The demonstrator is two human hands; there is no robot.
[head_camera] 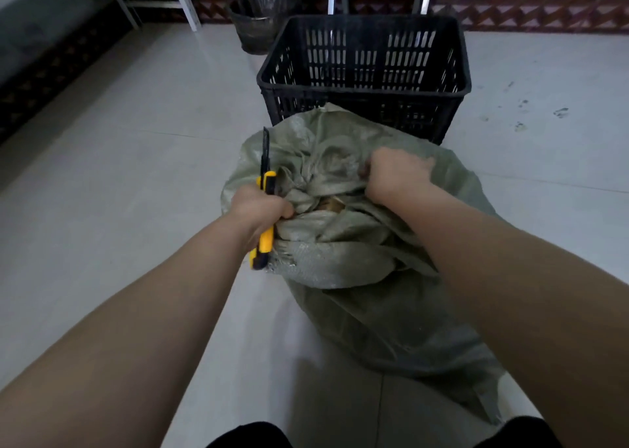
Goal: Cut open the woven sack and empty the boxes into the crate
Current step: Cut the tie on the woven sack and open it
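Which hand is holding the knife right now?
The left hand, gripping the yellow utility knife blade-up; the right hand grips only the sack.

your view is dim and grey, with soft light washing the floor [136, 161] from the upper left and a pale sheen there. a soft shadow pools below the sack [374, 294]. edges bow outward; the far background looks smeared and soft.

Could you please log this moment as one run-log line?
left hand: grips utility knife | right hand: grips sack top | crate: behind sack
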